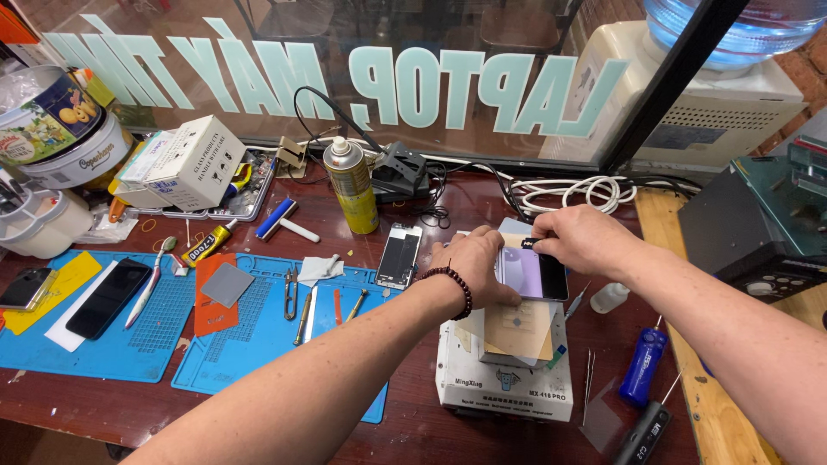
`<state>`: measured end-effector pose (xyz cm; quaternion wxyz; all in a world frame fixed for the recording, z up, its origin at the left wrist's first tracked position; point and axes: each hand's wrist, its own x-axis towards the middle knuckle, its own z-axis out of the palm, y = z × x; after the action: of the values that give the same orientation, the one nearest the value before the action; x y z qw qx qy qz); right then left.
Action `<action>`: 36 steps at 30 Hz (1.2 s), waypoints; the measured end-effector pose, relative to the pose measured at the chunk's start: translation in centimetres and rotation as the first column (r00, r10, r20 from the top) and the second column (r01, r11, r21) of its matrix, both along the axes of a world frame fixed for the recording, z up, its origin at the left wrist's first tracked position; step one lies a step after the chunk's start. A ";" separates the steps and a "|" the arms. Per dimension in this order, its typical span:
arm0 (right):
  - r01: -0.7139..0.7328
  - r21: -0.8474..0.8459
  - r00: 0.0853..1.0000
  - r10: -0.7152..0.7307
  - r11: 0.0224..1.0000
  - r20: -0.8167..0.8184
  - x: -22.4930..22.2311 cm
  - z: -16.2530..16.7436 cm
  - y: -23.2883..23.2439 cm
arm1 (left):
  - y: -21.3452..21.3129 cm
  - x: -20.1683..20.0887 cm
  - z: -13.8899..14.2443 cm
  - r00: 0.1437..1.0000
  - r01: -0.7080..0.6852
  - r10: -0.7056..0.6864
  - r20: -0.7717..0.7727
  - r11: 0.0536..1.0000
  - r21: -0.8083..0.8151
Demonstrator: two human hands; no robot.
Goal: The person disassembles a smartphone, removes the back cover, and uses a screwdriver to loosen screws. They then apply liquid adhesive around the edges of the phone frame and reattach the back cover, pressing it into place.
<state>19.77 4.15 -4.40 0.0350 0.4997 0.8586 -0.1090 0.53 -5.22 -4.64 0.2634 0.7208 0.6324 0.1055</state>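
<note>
Holding the phone (530, 274) flat on the white heating box (504, 370), left hand (469, 267) pressing its near edge, right hand (581, 241) pinching a small black tool (528, 244) at the top edge. Probably separating the screen; needing slow, even prying next.

A dark red-brown wooden surface (482, 215) runs along a large glass window (284, 52) with pale reversed lettering, a black frame post (680, 69) slanting at its right corner, brick wall (805, 69) beyond.
</note>
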 end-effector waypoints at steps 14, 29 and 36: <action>-0.061 -0.118 0.994 0.050 0.991 -0.092 2.5 -1.6 3.2 | 0.0 0.0 -0.2 1.000 0.002 -0.002 -0.011 1.000 0.008; 0.017 -0.131 0.994 -0.031 0.991 -0.104 2.4 -1.1 1.9 | -0.1 0.1 0.0 1.000 -0.001 0.001 -0.005 1.000 0.007; 0.131 -0.250 0.988 -0.148 0.959 -0.052 2.3 0.0 1.5 | 0.0 0.2 -0.1 1.000 -0.002 0.002 0.016 1.000 0.009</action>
<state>22.09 5.64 -4.44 0.0588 0.5467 0.8018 -0.2340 0.75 -5.21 -4.70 0.2649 0.7205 0.6306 0.1143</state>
